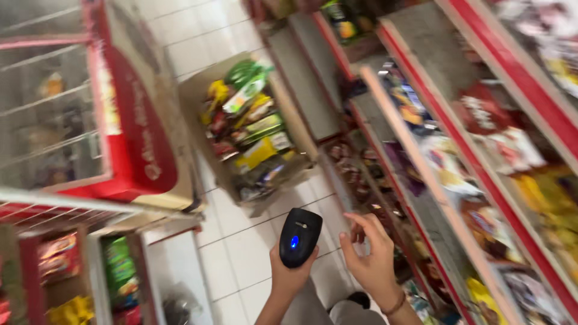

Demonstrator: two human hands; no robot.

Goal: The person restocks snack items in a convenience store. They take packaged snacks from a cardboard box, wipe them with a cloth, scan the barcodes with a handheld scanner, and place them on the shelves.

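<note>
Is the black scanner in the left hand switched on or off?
On: a blue light glows on the top face of the black scanner, which the left hand holds upright.

Even, bright indoor lighting with soft, faint shadows on the white tiled floor (pixel 241 253). Heavy motion blur smears the red-edged shelves of packaged goods (pixel 481 150) and the red chest freezer (pixel 135 132). The black handheld scanner with a blue light (pixel 299 236) shows sharpest.

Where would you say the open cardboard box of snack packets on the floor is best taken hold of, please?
Probably by its two long side walls, one hand on each, coming down from above. The cardboard box lies open-topped on the tiled floor, packed full, so there is no lid or handle visible. The left hand already holds a black scanner; the right hand is empty.
</note>
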